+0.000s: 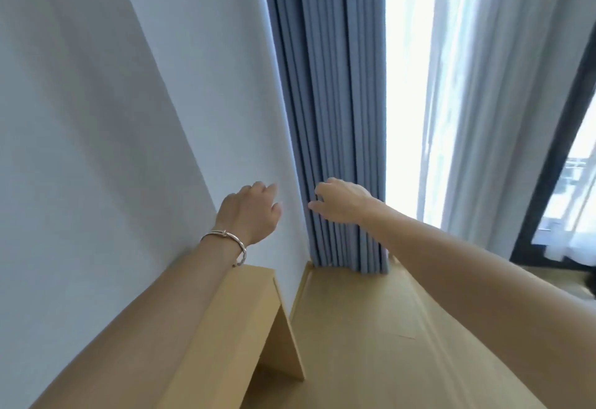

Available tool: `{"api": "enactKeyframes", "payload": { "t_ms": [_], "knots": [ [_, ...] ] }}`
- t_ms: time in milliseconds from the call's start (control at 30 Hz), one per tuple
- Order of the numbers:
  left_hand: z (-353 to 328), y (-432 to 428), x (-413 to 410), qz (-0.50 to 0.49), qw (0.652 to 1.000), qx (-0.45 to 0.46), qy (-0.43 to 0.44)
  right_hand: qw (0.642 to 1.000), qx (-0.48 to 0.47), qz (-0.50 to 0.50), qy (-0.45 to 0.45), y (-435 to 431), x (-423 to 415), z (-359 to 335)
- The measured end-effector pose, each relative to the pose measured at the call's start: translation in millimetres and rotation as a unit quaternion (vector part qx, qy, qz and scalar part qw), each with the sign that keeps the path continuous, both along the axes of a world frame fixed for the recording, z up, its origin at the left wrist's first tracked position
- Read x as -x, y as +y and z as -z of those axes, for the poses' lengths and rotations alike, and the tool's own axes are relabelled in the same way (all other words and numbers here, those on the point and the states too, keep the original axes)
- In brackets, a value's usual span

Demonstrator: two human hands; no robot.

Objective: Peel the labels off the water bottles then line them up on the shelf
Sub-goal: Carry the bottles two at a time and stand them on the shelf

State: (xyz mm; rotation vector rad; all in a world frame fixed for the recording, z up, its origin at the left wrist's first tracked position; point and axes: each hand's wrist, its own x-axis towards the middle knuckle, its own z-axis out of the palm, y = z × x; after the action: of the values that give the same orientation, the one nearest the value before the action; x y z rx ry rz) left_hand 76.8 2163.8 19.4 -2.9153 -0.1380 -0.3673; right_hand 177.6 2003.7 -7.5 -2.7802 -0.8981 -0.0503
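No water bottles show here. Both hands reach out side by side, fingers loosely bent, holding nothing: the left hand by the wall, the right hand before the blue curtain. The wooden shelf lies below them, so they likely must come down.

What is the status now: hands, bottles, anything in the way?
Left hand empty, near wall. Right hand at curtain, grip unclear. No bottles in view. Curtain hangs down to wood surface ahead.
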Motion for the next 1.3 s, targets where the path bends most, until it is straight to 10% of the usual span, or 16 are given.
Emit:
{"api": "enactKeyframes", "payload": {
  "t_ms": [600,1300],
  "knots": [
    [78.2,-344.0,-318.3,0.372,0.922,0.074,0.082,0.917,0.059,0.384,0.09,-366.0,-161.4,56.6],
    [134.6,-722.6,-490.2,0.497,0.857,0.031,0.136,0.834,0.036,0.526,0.161,-749.8,-289.3,122.2]
  ]
}}
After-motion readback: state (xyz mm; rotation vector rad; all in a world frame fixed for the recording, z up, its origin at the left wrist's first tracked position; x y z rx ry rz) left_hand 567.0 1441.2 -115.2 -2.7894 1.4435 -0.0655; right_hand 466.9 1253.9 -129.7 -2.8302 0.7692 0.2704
